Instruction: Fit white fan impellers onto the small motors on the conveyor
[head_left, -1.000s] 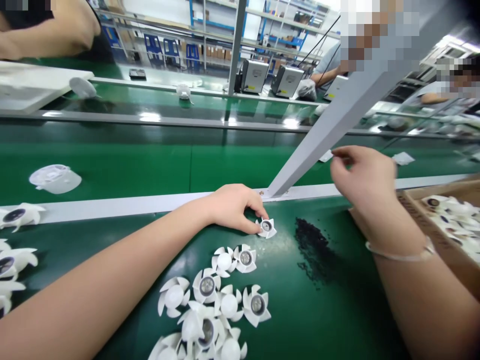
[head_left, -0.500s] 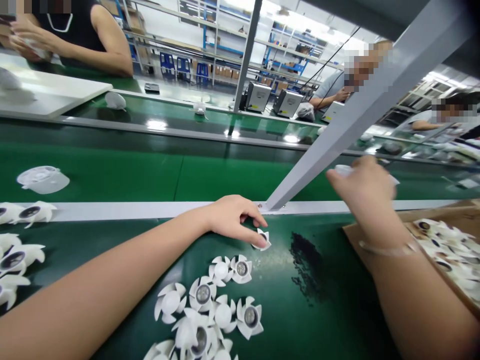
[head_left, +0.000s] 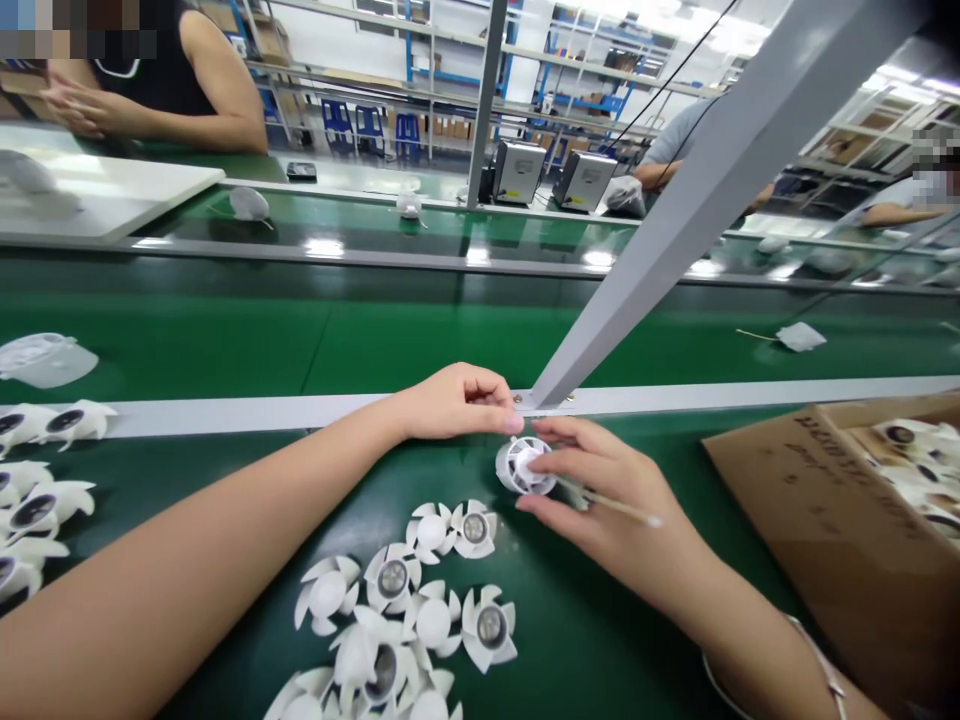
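My right hand (head_left: 600, 480) grips a small round white fan housing (head_left: 517, 466) with spoked openings, its fingers over the rim and centre. A pale wire (head_left: 619, 508) trails from the housing across that hand. My left hand (head_left: 469, 400) is just above and left of the housing, its fingers curled and thumb tip at the housing's upper edge. What those left fingers pinch, if anything, is hidden. Below both hands, several white fan blade wheels (head_left: 433, 622) lie on the green tabletop (head_left: 600, 640), some with the metal-lined hub up, others with the smooth cap up.
More blade wheels (head_left: 37, 510) line the left side. A cardboard box (head_left: 832, 530) of white parts stands at right. A slanted grey post (head_left: 652, 220) rises from the white rail (head_left: 247, 415). White parts, including a wired one (head_left: 801, 337), lie on the green belt (head_left: 420, 345). People sit opposite.
My right hand has come from over the belt down to the left hand, bringing the white housing. My left hand has risen slightly; the blade wheel at its fingertips is no longer visible.
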